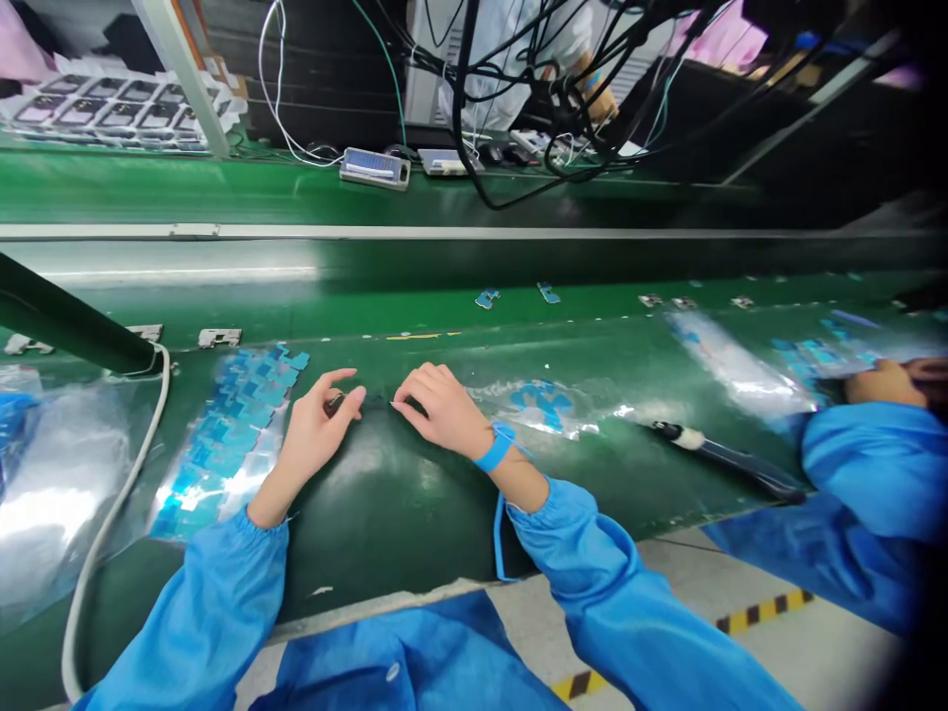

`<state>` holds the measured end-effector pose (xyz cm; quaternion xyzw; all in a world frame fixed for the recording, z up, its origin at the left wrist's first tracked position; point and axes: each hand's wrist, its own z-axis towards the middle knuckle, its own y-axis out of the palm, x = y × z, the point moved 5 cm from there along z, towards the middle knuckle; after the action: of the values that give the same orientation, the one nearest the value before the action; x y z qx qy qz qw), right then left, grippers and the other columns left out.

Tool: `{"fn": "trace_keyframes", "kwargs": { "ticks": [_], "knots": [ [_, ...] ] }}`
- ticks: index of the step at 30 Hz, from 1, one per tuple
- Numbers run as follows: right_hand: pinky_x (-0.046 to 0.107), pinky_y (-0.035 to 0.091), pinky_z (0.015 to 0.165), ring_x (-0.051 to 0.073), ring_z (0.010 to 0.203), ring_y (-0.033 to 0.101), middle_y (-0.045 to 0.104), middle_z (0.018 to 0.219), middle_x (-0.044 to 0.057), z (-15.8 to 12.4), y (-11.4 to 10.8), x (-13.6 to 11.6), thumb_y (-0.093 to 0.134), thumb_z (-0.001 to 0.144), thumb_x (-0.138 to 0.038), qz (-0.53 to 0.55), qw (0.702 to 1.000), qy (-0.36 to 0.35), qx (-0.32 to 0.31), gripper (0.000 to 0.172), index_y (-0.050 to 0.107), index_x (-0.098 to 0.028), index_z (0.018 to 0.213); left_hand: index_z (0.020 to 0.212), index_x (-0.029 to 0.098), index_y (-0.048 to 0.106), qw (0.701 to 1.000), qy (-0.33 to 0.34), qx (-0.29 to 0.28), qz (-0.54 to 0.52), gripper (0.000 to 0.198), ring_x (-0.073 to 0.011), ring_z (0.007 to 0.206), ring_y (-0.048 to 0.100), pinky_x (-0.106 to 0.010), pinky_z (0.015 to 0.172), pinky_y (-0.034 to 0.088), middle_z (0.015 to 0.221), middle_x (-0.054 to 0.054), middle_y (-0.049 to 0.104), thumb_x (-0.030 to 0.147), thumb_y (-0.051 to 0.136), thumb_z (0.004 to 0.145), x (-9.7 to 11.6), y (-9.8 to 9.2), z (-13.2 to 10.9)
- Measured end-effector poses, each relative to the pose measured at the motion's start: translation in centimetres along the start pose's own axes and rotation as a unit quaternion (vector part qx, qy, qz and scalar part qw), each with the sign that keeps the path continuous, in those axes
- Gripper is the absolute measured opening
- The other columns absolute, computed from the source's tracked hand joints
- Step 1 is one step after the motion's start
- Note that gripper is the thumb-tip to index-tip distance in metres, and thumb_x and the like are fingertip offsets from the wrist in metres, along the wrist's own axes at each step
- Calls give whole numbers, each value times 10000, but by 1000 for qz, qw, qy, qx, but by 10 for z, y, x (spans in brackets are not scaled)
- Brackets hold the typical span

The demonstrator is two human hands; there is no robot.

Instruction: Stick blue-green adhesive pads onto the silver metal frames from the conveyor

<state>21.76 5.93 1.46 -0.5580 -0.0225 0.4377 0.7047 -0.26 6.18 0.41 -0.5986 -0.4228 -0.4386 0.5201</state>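
Note:
My left hand (315, 430) curls its fingers round a small dark part (336, 403), mostly hidden between thumb and fingers. Just to its right, my right hand (448, 410) has thumb and forefinger pinched together; whatever is between them is too small to make out. A blue wrist strap (495, 449) circles my right wrist. Left of my left hand lies a clear sheet covered with rows of blue film-covered pieces (241, 415). Beyond my right hand, a clear plastic bag (582, 420) lies flat with a cluster of blue pieces (544, 403) on it.
A dark electric screwdriver (730, 462) rests at the right, near a co-worker's hand (885, 385). Small blue boards (487, 298) and metal parts (220, 338) lie along the far side. At left are a dark post (74, 316), a white cable (122, 504) and plastic bags (66, 494).

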Motion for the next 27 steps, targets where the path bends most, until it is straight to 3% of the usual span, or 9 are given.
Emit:
{"fn": "trace_keyframes", "kwargs": {
  "ticks": [3,5,8,10,14,19,27],
  "knots": [
    [407,480,856,224,895,635,730,911,50,1,-5,4,670,1099,-349,152,982,94,58,180,680,-236,959,1333,152,679,979,-94,11,-181,593,-126,561,596,-257,572,427,819,-37,784,547,772,901,-6,3,0],
    [381,518,813,199,829,652,721,882,30,0,-3,7,717,1067,-435,291,939,166,83,229,681,-238,957,1296,132,688,955,-125,-10,-268,588,-133,640,663,-253,619,478,911,-78,815,501,812,854,-7,10,-3],
    [366,558,799,183,777,676,725,836,15,1,9,4,806,986,-574,431,873,220,59,372,668,-232,944,1249,139,725,956,-100,-38,-272,569,-94,661,642,-228,650,483,907,-32,782,441,924,809,-4,21,-7],
    [363,572,809,180,775,689,730,824,15,1,16,0,844,941,-616,459,859,226,37,427,672,-225,936,1199,158,729,966,-76,-31,-246,560,-77,633,609,-215,638,472,819,30,710,412,982,770,-4,26,-11],
    [351,561,795,175,790,679,747,854,20,-1,20,-5,806,971,-582,400,889,220,46,374,701,-226,936,1068,169,727,981,-58,6,-186,477,-72,600,581,-225,625,476,779,54,649,407,992,749,-6,26,-14],
    [358,549,784,182,792,655,762,872,21,-2,15,-7,741,1023,-441,295,933,190,77,224,731,-238,928,1035,180,747,988,-43,15,-146,440,-80,589,576,-237,606,466,788,44,660,418,980,747,-5,22,-13],
    [359,549,797,185,796,650,761,863,24,-1,10,-8,717,1030,-372,258,948,173,70,182,725,-239,906,1030,189,768,993,-33,28,-113,412,-100,651,588,-254,652,485,817,29,686,408,978,751,-10,19,-12]
  ]
}}
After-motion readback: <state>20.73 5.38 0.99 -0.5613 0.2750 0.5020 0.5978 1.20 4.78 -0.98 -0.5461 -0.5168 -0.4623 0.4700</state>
